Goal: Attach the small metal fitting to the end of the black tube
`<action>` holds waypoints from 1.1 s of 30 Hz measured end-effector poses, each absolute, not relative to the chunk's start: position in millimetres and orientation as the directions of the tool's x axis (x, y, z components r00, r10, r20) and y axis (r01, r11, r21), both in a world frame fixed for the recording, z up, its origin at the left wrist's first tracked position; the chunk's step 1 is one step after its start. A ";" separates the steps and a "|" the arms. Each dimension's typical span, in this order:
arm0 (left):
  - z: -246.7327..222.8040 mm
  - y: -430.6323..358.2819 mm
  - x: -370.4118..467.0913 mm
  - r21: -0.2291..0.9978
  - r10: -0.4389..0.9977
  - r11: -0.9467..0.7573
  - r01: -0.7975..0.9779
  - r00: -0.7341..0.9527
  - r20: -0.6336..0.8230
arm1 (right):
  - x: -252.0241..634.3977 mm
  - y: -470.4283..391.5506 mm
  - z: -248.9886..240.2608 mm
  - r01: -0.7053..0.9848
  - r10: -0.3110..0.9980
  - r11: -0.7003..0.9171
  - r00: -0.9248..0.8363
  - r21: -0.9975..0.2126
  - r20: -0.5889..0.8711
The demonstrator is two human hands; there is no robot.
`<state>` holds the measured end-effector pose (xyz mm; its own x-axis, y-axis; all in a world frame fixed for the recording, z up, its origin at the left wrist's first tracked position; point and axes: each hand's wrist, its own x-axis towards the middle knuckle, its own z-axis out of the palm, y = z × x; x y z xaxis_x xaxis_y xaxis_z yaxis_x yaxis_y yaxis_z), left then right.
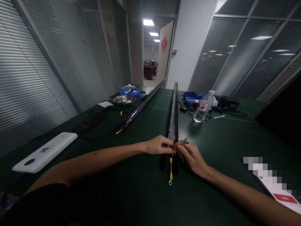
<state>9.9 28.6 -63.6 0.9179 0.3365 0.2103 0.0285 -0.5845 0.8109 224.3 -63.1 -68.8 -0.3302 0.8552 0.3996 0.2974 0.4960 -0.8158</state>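
A long dark metal rail [174,116] lies lengthwise on the green table, its near end in front of me. From that end a yellow wire [171,169] with a metal ring terminal [170,182] sticks out toward me. My left hand [161,145] reaches over the rail from the left, fingers closed at its near end; what they pinch is hidden. On the rail's right side, my right hand [191,157] is closed around a small wrench [186,141], whose open jaw shows above the fingers. Its fingertips are close to those of my left hand.
A second dark rail [145,105] lies to the left. Beyond it are a metal bowl [124,100] and a blue tray [129,92]. A water bottle [204,106], blue bins [192,101] and cables stand at right. A white box-like device [45,152] is at left.
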 end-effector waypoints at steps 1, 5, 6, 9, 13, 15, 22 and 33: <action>-63.7 28.5 10.0 0.809 0.343 -0.587 0.037 0.916 0.207 | 224.6 -62.9 -69.3 0.301 0.855 0.499 -0.325 -0.813 0.404; -63.2 28.2 10.2 0.805 0.362 -0.590 0.061 0.911 0.196 | 225.6 -62.9 -69.4 0.323 0.850 0.514 -0.311 -0.795 0.424; -62.8 28.2 10.2 0.805 0.360 -0.591 0.061 0.912 0.195 | 225.6 -63.2 -68.7 0.326 0.847 0.521 -0.308 -0.789 0.433; -61.3 28.2 9.9 0.800 0.360 -0.595 0.068 0.914 0.190 | 225.0 -64.0 -66.5 0.326 0.837 0.541 -0.296 -0.775 0.460; -59.7 27.5 9.3 0.803 0.357 -0.592 0.073 0.916 0.180 | 224.6 -63.9 -67.0 0.292 0.838 0.541 -0.263 -0.789 0.477; -59.6 27.2 9.2 0.804 0.349 -0.591 0.066 0.919 0.181 | 224.4 -63.9 -67.5 0.284 0.841 0.536 -0.256 -0.795 0.476; -59.9 27.4 9.5 0.783 0.322 -0.621 0.033 0.922 0.216 | 223.4 -64.6 -64.3 0.329 0.855 0.515 -0.254 -0.791 0.451; -64.4 29.4 11.2 0.760 0.326 -0.648 0.052 0.920 0.216 | 226.6 -65.2 -71.2 0.344 0.881 0.470 -0.236 -0.813 0.410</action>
